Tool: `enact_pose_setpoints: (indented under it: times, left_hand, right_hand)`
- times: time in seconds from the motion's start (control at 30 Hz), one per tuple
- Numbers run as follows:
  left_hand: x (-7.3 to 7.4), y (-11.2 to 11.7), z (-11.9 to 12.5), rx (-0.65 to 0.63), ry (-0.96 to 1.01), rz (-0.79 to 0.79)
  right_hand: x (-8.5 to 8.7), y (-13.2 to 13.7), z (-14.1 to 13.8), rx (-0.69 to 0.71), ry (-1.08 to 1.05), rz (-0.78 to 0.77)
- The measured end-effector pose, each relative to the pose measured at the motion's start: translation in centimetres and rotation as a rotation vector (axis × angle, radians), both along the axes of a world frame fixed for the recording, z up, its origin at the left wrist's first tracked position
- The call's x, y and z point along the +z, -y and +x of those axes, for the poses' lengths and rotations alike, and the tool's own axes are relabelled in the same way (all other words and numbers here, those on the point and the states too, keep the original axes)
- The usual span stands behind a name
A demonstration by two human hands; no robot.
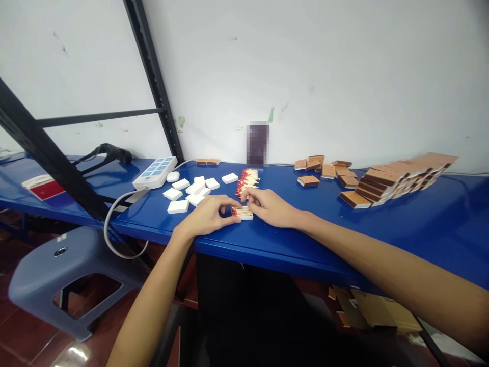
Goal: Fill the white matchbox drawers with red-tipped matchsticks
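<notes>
Near the table's front edge lies a small white matchbox tray point(247, 217) with red-tipped matches in it. Thumb and fingers of my left hand point(208, 215) close around the tray's left end. Over its right end is my right hand point(269, 206), thumb and forefinger pinched together; whatever is between them is too small to make out. A pile of loose matches point(250, 179) lies just behind my hands, red heads to the left. Left of it are several white trays point(196, 187), apparently face down.
Brown matchboxes lie loose point(328, 171) at the back right, beside a long leaning stack of matchboxes point(393, 178). Two more matchboxes point(208, 162) sit by the wall. A power strip point(156, 173), white earbud case point(173, 177) and black shelf post point(156, 76) stand left. A plastic stool point(72, 260) is below.
</notes>
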State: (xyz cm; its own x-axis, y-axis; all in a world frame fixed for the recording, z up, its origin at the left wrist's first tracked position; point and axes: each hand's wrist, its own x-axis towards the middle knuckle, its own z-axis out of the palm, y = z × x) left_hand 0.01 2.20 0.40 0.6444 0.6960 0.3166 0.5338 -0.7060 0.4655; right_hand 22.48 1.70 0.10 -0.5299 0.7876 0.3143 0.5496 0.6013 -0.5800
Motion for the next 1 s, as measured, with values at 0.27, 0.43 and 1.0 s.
enact_pose_setpoints:
  times: [0.27,0.43,1.0]
  left_hand:
    - [0.1,0.0,0.1,-0.009,0.018,-0.033]
    - [0.3,0.0,0.1,0.016,-0.002,-0.029]
    - [0.0,-0.1,0.1,0.053,-0.010,0.013]
  right_hand:
    - [1.3,-1.4,1.8,-0.253,0.066,0.128]
    - [1.7,-3.5,6.7,-0.665,0.567,0.326]
    - [4.2,0.8,3.6,0.064,0.436,-0.068]
